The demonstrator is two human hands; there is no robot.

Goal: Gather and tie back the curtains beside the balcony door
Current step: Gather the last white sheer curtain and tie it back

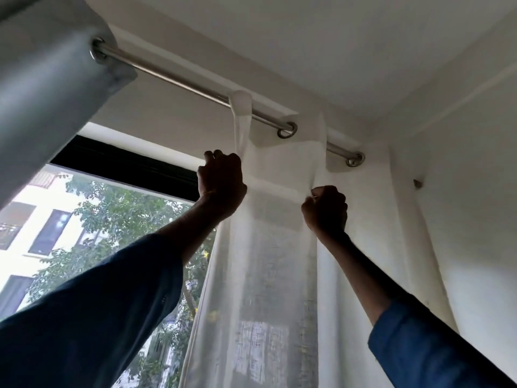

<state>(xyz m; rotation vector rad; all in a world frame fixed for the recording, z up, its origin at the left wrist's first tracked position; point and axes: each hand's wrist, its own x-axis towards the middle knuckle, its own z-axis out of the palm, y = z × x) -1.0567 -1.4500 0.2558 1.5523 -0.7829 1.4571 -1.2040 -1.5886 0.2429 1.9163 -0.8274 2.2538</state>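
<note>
Nearest me, two dark blue sleeves reach upward, the left sleeve (92,317) wide across the lower left and the right sleeve (419,348) at the lower right. Above them both arms stretch toward the top of the white sheer curtain (268,275), which hangs right of centre beside the glass. The left hand (221,186) grips the curtain's left edge, its fingers (212,156) curled tight around the cloth. The right hand (326,210) is fisted on a fold further right, pinching it. Higher up, the curtain hangs by a metal eyelet (286,130) from a steel rod (181,79), with one strip looped over the rod. A grey curtain (42,93) is bunched at the rod's left end. Beyond the glass stand a leafy tree (126,217) and a pale building (25,259).
</note>
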